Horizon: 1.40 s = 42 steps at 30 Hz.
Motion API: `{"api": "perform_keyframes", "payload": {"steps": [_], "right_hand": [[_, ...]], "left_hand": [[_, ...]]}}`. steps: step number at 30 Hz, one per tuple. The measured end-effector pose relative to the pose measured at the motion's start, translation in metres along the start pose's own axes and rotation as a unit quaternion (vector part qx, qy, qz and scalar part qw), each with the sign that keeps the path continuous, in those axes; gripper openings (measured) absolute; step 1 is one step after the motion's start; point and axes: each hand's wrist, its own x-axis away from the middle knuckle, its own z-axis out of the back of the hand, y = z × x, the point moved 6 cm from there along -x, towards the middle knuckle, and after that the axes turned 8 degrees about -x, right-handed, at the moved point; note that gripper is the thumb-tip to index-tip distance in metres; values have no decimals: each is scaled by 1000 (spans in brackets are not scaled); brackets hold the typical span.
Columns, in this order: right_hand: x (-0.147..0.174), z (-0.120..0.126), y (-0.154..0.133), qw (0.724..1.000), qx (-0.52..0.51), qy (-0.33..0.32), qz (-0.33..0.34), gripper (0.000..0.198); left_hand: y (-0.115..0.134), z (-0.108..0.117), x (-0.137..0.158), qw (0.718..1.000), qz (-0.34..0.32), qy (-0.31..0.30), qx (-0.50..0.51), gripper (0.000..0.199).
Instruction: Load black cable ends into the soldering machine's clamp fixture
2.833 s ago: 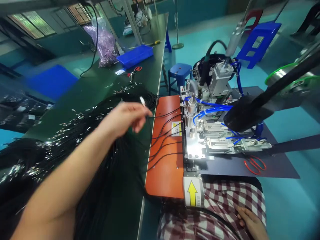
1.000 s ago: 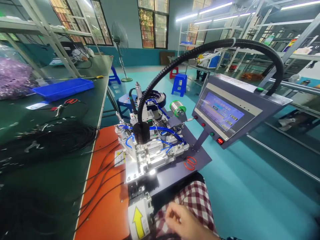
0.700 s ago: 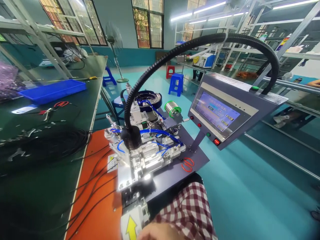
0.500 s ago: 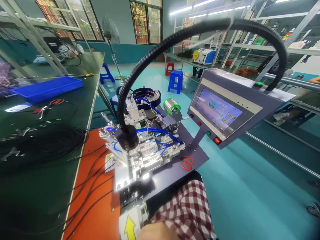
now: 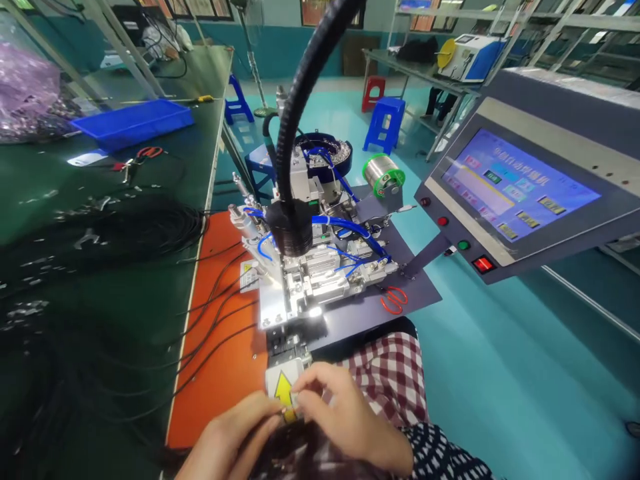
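Note:
My left hand (image 5: pixel 237 430) and my right hand (image 5: pixel 340 410) meet at the bottom middle, over the near end of a metal machine (image 5: pixel 320 277). Both are closed in a pinch, their fingertips close together; whatever lies between them is too small to make out. Just beyond the fingertips is a white plate with a yellow arrow (image 5: pixel 283 387). Thin black cables (image 5: pixel 220 353) run across an orange board (image 5: pixel 225 393) to the left of my hands and end at the machine's side. A bright lamp spot lights the machine's front.
A control screen (image 5: pixel 520 183) stands at right. Red-handled scissors (image 5: pixel 395 300) lie on the machine's grey base. A solder wire spool (image 5: pixel 384 175) and a round feeder bowl (image 5: pixel 325 157) sit behind. Coiled black cables (image 5: pixel 135 230) and a blue tray (image 5: pixel 135 125) are on the left table.
The view has tilted down and shifted, so the machine sits higher. Both hands now show together by the arrow plate; before, only part of one showed at the bottom edge.

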Motion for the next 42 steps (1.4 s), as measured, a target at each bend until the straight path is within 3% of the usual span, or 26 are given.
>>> {"api": "perform_keyframes", "payload": {"steps": [5,8,18,27,35,42], "right_hand": [[-13,6,18,994,-107,6,-1,26],[-21,9,22,994,-109,12,10,30],[-33,-1,7,996,-80,16,25,24],[-43,-5,19,986,-164,6,-23,28],[-39,-9,12,997,-52,31,41,24],[-33,-9,7,994,32,50,95,14]], "left_hand": [[-2,13,-12,994,32,97,32,19],[-8,16,-20,990,49,116,61,21],[-14,13,-23,985,55,101,129,22],[-18,12,-23,983,52,88,155,23],[-22,4,-23,973,69,81,203,21],[-13,8,-31,951,100,125,263,18]]}}
